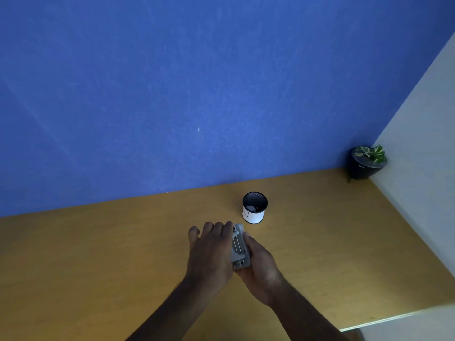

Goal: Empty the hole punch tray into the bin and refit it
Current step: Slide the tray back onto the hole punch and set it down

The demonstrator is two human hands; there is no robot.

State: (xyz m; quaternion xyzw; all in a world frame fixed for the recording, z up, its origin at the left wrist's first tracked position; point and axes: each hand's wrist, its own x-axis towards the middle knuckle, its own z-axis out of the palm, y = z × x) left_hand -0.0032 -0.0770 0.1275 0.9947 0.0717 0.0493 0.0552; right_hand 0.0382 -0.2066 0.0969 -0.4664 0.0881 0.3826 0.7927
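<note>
A small grey hole punch (240,249) is held between both hands above the wooden desk, turned on its side so its underside with thin white lines faces up. My left hand (210,252) covers its left side with fingers curled over the far end. My right hand (261,267) cups it from the right and below. I cannot tell whether the tray is on or off the punch. Just beyond it stands the bin (254,207), a small round cup with a white wall and black mesh inside, with white paper bits at its bottom.
The wooden desk (98,254) runs to a blue felt wall (197,94) at the back. A black pot with a green plant (367,163) sits in the far right corner. The desk's right edge (418,242) meets a pale wall.
</note>
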